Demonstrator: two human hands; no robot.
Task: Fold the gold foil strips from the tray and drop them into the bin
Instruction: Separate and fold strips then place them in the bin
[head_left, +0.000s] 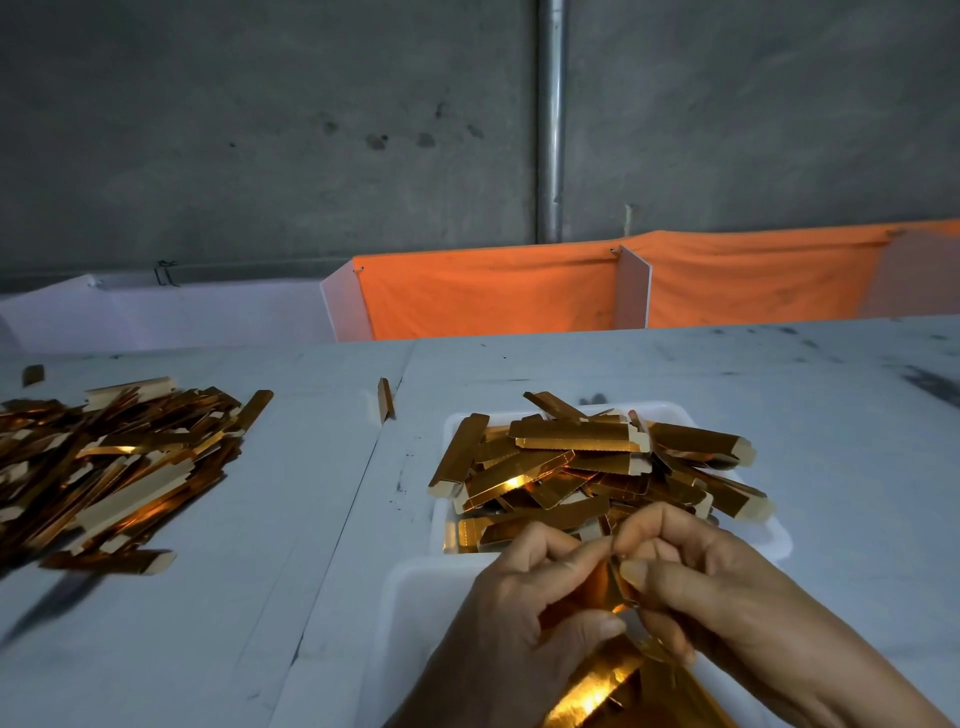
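A white tray (774, 535) right of centre holds a heap of several gold foil strips (576, 467). Just in front of it, a second white tray (410, 597) lies under my hands. My left hand (519, 623) and my right hand (711, 587) meet over it, both pinching one gold foil strip (605, 582) between thumbs and curled fingers. More gold foil (592, 686) shows below my hands at the bottom edge. No bin can be told apart from the trays.
A large loose pile of gold strips (114, 467) lies on the white table (311, 519) at the left. A single strip (385, 397) sits near the table seam. Orange cloth partitions (488, 296) and a grey wall with a pipe (550, 119) stand behind.
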